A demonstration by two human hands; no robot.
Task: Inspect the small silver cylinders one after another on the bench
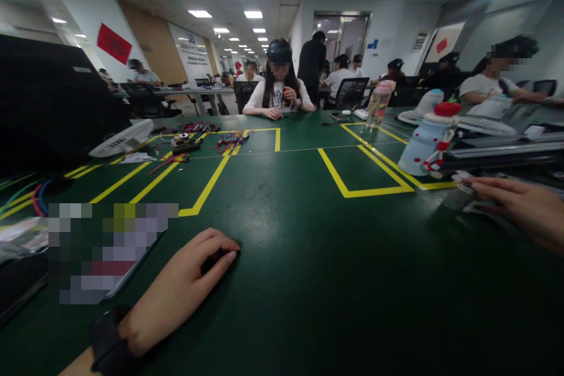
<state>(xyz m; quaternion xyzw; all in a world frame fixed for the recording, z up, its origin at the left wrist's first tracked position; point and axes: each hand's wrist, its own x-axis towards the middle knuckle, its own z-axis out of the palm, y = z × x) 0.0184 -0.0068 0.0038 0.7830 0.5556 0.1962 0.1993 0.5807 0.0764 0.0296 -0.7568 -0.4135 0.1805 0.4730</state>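
My left hand (pixel 189 273) rests on the green table, a black band round its wrist. Its thumb and forefinger are pinched together at a small dark thing (pixel 238 244), too small and dim to name. At the right, my right hand (pixel 515 205) grips the whitish top of a small greyish, see-through bottle (pixel 459 196). The bottle tilts just above or on the table; which of the two I cannot tell. Behind it is a light-blue bottle (pixel 420 144) with a red top.
Yellow tape (pixel 379 192) marks rectangles on the table (pixel 282 282). Bundled wires (pixel 233 140) and a white fan (pixel 123 138) lie at the far left, metal rails (pixel 506 150) at the right. Beyond the pink-capped bottle (pixel 381 104), several people sit; one faces me across the table.
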